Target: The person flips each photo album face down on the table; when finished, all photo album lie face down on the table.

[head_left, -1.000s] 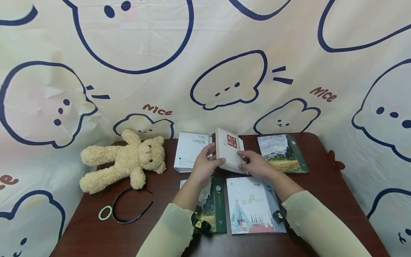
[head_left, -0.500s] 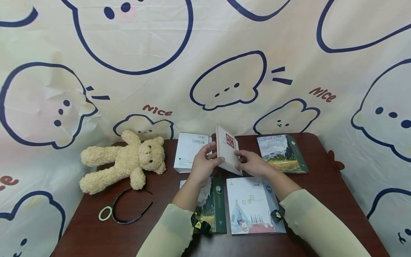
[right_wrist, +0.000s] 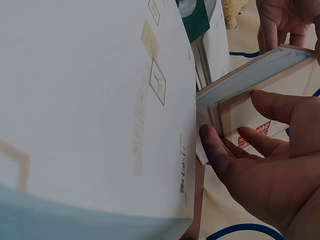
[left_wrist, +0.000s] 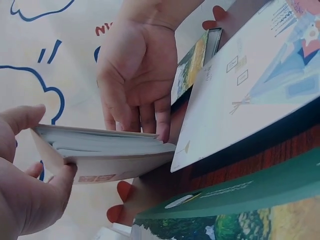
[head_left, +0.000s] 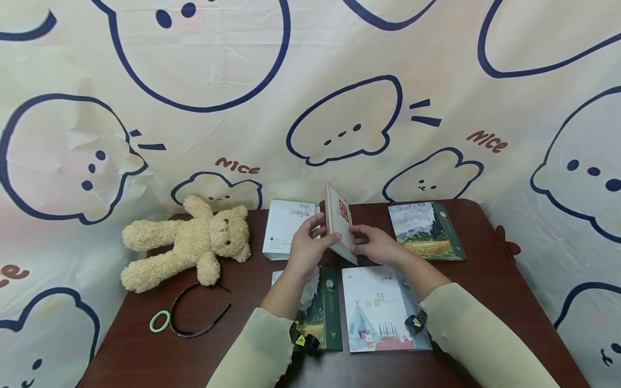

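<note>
A small cream book [head_left: 339,229] with a red square emblem stands tilted above the back of the table. My left hand [head_left: 305,245] grips its left side, thumb on the emblem cover and fingers behind. My right hand [head_left: 378,245] holds the book's right edge. In the left wrist view, the book's page edges [left_wrist: 100,142] face the camera, between the left hand [left_wrist: 30,185] and the right hand [left_wrist: 140,75]. In the right wrist view, the right hand [right_wrist: 275,155] has its thumb and fingers at the book's edge, partly over the red emblem.
A white book [head_left: 286,231] lies left of the hands, a landscape-painted book [head_left: 424,231] at back right. In front lie a green-edged painted book [head_left: 317,318], partly under the left forearm, and a tent-pattern book [head_left: 378,318]. A teddy bear [head_left: 189,242], black headband [head_left: 194,333] and green ring [head_left: 159,321] are left.
The held book has turned more edge-on, its emblem cover now facing further right. My right hand has shifted a little left with it; the left hand has barely moved.
</note>
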A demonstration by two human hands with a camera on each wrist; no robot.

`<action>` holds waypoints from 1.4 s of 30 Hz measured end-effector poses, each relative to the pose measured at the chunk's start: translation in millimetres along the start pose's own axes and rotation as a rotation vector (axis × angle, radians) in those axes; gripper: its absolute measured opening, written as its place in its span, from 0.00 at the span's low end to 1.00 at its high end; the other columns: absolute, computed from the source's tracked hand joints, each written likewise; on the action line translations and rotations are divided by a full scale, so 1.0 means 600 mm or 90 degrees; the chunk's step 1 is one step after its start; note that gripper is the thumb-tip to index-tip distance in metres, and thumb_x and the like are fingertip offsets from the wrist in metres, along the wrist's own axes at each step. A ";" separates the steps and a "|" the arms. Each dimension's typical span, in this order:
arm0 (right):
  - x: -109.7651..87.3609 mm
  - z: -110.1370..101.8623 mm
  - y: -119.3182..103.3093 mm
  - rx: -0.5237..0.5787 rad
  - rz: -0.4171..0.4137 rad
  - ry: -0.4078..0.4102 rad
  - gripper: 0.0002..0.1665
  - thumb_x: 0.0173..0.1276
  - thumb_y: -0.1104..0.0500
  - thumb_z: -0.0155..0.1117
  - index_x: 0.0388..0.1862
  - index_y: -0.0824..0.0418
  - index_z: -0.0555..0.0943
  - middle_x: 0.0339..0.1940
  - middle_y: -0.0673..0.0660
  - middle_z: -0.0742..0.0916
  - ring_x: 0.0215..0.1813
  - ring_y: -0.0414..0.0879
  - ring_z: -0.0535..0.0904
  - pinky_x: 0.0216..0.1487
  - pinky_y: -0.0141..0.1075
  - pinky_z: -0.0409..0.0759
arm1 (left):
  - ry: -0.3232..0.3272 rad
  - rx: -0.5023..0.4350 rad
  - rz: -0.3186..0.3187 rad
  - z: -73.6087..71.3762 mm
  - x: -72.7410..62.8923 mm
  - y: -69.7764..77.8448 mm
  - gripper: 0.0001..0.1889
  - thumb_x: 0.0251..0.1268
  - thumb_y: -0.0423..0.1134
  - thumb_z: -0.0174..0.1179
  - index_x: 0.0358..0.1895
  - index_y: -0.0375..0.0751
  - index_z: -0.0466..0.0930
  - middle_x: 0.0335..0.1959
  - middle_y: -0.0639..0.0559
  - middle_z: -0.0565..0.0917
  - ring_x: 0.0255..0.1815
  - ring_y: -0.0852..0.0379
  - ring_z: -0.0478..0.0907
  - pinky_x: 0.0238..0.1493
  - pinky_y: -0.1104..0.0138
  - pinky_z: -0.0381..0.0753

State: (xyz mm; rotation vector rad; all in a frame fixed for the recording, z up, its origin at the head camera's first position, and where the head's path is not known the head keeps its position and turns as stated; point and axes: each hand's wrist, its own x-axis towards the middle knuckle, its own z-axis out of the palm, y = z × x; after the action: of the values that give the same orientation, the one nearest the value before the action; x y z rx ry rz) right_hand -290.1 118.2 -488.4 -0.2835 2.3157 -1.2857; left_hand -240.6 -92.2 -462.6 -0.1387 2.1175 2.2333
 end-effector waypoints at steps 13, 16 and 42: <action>-0.003 0.007 -0.007 0.050 -0.013 -0.011 0.37 0.76 0.58 0.65 0.81 0.54 0.66 0.74 0.63 0.75 0.73 0.59 0.74 0.69 0.56 0.74 | -0.039 0.003 0.003 -0.001 0.001 -0.004 0.39 0.66 0.42 0.71 0.78 0.41 0.64 0.71 0.42 0.75 0.72 0.44 0.73 0.69 0.47 0.73; -0.003 0.009 -0.008 0.050 -0.023 -0.016 0.37 0.76 0.57 0.65 0.81 0.55 0.66 0.75 0.63 0.75 0.73 0.59 0.74 0.69 0.55 0.75 | -0.036 0.023 0.008 -0.002 0.002 -0.001 0.40 0.66 0.42 0.71 0.79 0.40 0.63 0.71 0.42 0.75 0.71 0.44 0.74 0.68 0.47 0.74; -0.007 -0.023 -0.031 0.200 -0.105 0.011 0.32 0.77 0.48 0.65 0.78 0.41 0.71 0.75 0.52 0.75 0.70 0.53 0.78 0.69 0.55 0.75 | -0.052 0.083 -0.017 0.021 0.005 0.000 0.48 0.60 0.57 0.75 0.80 0.50 0.62 0.70 0.47 0.75 0.70 0.46 0.73 0.68 0.44 0.74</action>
State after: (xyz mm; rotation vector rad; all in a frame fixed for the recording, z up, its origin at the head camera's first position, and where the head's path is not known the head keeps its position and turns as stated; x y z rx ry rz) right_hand -294.4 120.3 -465.5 -0.3629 2.0970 -1.7138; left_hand -243.9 -79.8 -462.5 -0.0671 2.1964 2.0425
